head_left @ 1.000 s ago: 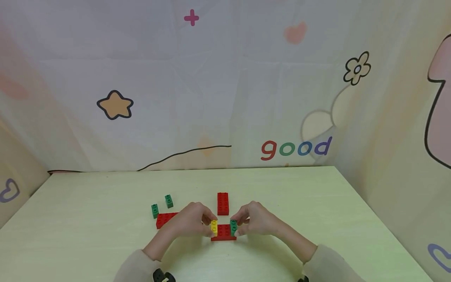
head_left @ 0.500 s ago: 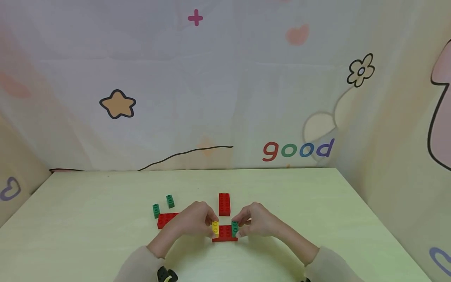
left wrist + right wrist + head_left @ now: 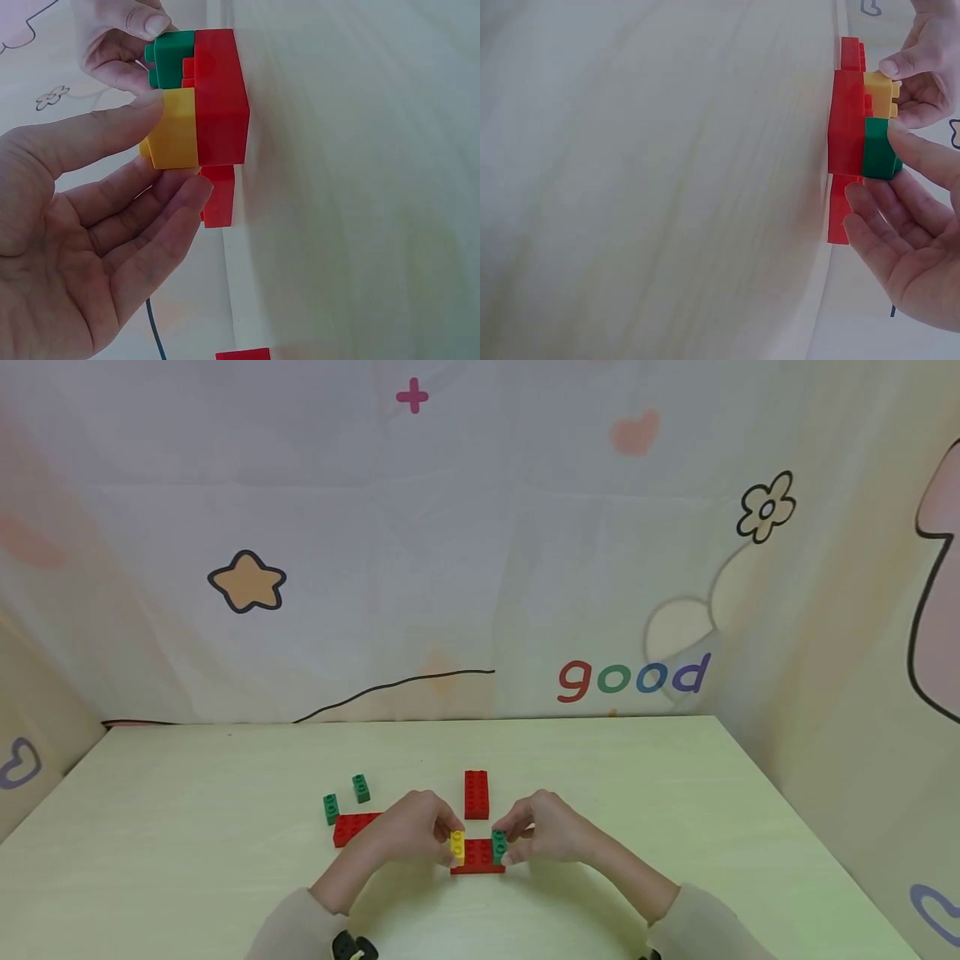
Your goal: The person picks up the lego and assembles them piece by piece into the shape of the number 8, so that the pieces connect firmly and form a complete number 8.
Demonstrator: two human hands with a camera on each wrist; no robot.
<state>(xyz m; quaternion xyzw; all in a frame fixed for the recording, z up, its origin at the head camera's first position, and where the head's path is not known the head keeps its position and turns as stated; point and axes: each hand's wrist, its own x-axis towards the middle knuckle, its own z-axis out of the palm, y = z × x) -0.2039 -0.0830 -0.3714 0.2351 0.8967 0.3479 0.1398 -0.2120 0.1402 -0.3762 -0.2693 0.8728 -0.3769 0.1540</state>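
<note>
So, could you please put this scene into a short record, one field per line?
left hand: pinches the yellow brick
right hand: pinches a green brick
base: red brick beneath both, yellow at its left end, green at its right, red studs between
beyond base: far red brick, standing apart
left side: third red brick, partly hidden by the left hand
loose greens: two, near the third red brick
surface: pale table

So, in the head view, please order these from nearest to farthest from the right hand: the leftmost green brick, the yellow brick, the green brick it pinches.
1. Pinched green brick: held by the right hand.
2. Yellow brick: left, held by the left hand.
3. Leftmost green brick: past the left hand.
</note>
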